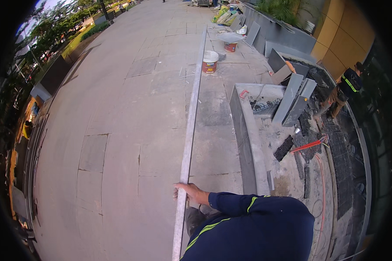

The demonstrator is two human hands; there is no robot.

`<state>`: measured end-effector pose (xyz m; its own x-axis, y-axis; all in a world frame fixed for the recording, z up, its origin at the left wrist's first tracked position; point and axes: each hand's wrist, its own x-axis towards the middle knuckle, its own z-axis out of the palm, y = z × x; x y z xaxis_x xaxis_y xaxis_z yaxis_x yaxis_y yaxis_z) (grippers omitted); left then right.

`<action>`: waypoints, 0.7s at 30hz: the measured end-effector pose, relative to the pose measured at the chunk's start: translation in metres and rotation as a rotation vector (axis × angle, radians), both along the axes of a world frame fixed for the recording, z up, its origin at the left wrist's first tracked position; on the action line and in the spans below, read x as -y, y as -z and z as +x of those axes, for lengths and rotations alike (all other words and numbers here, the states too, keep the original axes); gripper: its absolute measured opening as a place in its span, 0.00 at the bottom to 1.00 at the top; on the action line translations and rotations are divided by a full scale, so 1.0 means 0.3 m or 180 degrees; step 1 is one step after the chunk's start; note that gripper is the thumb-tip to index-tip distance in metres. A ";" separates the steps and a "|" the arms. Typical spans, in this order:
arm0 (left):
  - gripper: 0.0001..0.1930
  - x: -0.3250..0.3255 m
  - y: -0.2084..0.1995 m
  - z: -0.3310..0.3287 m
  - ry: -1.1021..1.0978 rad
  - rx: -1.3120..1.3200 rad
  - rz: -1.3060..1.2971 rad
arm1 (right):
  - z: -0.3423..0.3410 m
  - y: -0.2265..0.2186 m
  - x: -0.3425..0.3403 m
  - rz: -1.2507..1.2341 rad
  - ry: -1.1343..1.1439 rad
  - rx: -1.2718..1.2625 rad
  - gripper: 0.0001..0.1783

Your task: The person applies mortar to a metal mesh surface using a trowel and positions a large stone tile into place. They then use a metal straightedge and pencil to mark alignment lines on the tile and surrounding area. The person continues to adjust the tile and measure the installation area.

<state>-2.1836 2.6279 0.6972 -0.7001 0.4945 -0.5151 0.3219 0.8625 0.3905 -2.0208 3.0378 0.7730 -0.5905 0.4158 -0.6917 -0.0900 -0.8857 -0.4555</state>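
Broad stone paving (117,87) fills the middle of the scene, and over it the wearer's right hand (193,193) is wrapped around a long, pale bar (191,117), gripping it near its lower end; the left hand is out of sight. Past the fingers, the bar runs straight up the view, its far portion lining up beside a red-and-white bucket (209,64) (whether they touch, nobody could tell from this angle). One hand on so long a piece looks a risk: a twist of the wrist or a loosening grip could swing the far end into that bucket, or knock the low wall (250,148) to the right. Beyond the wall, grey slabs (288,98) lean at a tilt; a jolt could perhaps topple them. Further out, near the dark panels, a co-worker (349,83) stands among black grid pieces (284,148).
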 end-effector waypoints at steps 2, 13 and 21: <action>0.24 -0.155 -0.026 -0.160 0.0181 -0.0028 -0.0068 | -0.119 0.001 -0.118 -0.0127 -0.0076 -0.0199 0.24; 0.18 -1.241 0.009 -1.030 0.1055 -0.0119 -0.0126 | -0.567 0.112 -1.195 0.0484 0.0886 -0.0166 0.23; 0.14 -2.571 0.002 -1.211 0.2042 -0.0379 0.0497 | -0.592 0.158 -2.066 0.1141 0.1957 0.0924 0.26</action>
<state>-2.5468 3.3991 0.6967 -0.2902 0.8941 -0.3411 0.8006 0.4221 0.4253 -2.1984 3.6576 0.7256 0.0040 0.8386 -0.5448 -0.3513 -0.5088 -0.7859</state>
